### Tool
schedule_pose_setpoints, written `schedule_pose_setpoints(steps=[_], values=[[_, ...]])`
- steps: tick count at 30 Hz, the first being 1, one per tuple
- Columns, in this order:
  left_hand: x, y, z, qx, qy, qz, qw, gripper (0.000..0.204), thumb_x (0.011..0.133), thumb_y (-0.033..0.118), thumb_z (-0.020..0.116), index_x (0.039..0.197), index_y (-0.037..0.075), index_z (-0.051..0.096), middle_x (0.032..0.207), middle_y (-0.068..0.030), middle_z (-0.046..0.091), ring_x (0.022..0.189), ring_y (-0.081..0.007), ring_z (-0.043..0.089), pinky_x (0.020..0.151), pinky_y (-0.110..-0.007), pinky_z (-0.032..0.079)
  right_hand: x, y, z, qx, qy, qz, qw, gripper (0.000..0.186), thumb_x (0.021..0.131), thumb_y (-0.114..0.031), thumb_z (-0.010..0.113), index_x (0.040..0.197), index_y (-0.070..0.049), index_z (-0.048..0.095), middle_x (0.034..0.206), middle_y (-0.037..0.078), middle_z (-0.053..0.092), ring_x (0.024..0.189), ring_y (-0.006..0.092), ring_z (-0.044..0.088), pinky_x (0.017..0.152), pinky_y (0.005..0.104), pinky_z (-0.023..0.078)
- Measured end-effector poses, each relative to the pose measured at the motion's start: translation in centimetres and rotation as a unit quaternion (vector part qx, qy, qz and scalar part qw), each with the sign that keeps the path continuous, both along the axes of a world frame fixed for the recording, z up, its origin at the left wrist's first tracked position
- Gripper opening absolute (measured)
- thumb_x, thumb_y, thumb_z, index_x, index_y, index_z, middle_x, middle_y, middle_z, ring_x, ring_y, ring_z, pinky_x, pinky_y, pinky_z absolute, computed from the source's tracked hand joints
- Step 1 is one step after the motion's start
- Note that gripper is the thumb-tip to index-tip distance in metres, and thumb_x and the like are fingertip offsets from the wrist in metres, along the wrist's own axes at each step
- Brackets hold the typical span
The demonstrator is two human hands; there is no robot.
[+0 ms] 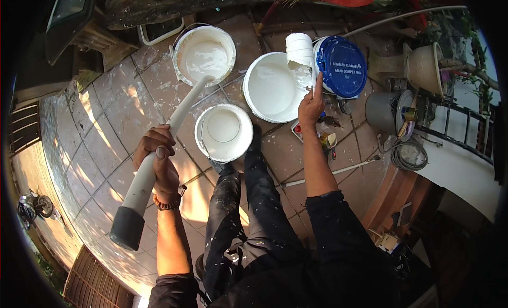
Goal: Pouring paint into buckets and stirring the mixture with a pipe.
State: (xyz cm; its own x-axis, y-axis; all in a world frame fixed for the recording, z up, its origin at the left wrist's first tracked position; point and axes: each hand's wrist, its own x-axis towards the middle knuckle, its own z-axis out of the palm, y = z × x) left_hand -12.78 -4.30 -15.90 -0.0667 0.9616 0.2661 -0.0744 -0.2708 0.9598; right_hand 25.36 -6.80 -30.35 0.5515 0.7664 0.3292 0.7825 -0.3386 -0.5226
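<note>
My left hand (159,154) is closed around a long pale pole (182,104) with a black end cap (127,228). The pole's far end reaches over the rim of a white bucket (178,64) holding white paint; whether it touches the paint I cannot tell. My right hand (311,108) grips the handle of a white paint-coated dipper (299,47), index finger stretched along it. The dipper is tilted above the right side of a wider white tub (250,99) with white paint inside. Nearest my feet stands another white bucket (201,143), its inside coated white.
A bucket with a blue lid (343,65) stands right of the tub. Small tools (327,141) lie by my right forearm, and a thin pale rod (333,172) lies on the tiles. Further right are a grey pail (382,111) and a coiled cable (410,155).
</note>
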Motion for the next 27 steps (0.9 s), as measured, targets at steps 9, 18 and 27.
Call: schedule_pose_setpoints(steps=[9, 18, 27], values=[[-0.1, -0.6, -0.2, 0.013, 0.02, -0.01, 1.0, 0.03, 0.09, 0.029, 0.061, 0.075, 0.006, 0.051, 0.066, -0.0066, 0.051, 0.07, -0.0208, 0.054, 0.091, -0.046, 0.047, -0.7, -1.0, -0.1, 0.037, 0.032, -0.002, 0.999, 0.082, 0.085, 0.018, 0.045, 0.159, -0.014, 0.032, 0.129, 0.024, 0.064, 0.103, 0.0362, 0.068, 0.091, 0.0448, 0.053], [-0.4, -1.1, -0.7, 0.03, 0.015, -0.021, 0.999, 0.031, 0.091, 0.031, 0.061, 0.075, 0.005, 0.052, 0.066, -0.0074, 0.052, 0.07, -0.021, 0.054, 0.091, -0.046, 0.048, -0.9, -0.6, 1.6, 0.051, -0.034, 0.028, 0.998, 0.077, 0.088, 0.015, 0.046, 0.159, -0.011, 0.031, 0.135, 0.024, 0.059, 0.112, 0.0369, 0.065, 0.094, 0.0467, 0.052], [-0.9, -1.1, -0.6, 0.033, 0.003, -0.023, 0.999, 0.034, 0.091, 0.032, 0.063, 0.074, 0.005, 0.052, 0.065, -0.0067, 0.052, 0.069, -0.021, 0.054, 0.089, -0.046, 0.048, 2.4, 0.4, 0.9, -0.109, -0.082, 0.044, 0.99, 0.077, 0.088, 0.009, 0.056, 0.158, -0.012, 0.03, 0.134, 0.023, 0.057, 0.119, 0.0419, 0.059, 0.097, 0.0468, 0.052]])
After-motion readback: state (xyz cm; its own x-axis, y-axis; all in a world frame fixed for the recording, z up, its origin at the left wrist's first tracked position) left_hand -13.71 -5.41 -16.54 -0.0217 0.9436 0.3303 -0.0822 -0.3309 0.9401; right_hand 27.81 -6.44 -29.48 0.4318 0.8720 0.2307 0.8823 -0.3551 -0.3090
